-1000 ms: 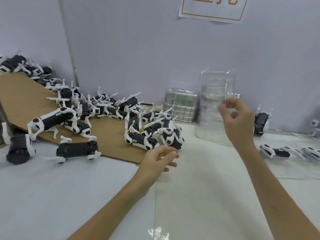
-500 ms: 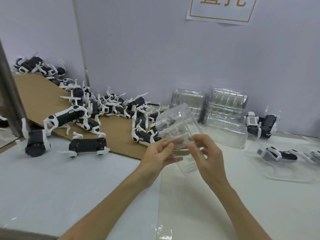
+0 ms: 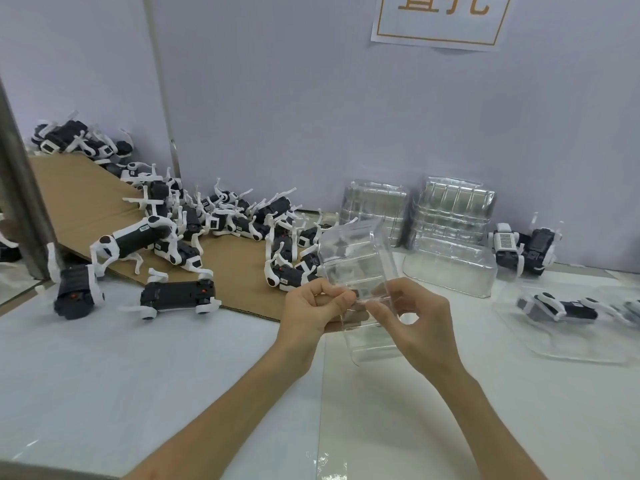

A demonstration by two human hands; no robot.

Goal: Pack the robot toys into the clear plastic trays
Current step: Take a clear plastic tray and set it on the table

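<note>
- Clear plastic tray (image 3: 356,268) is being held above the tabletop (image 3: 138,358), left hand (image 3: 311,313) and right hand (image 3: 415,320) fingers pinching its near edge.
- Robot toys (image 3: 221,230) are lying heaped on cardboard (image 3: 79,202), left.

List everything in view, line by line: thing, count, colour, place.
Robot dog toys: many, black and white, heaped on the cardboard, left.
Cardboard sheet: one, brown, sloping at left.
Stacked plastic trays: two stacks, clear, against the wall.
Filled plastic tray: one, clear, far right, toy inside.
Paper sign: one, white, on the wall.
Table: one, white.
Held plastic tray: one, clear, centre.
Left hand: pinches the held tray's near edge.
Right hand: pinches it too.
</note>
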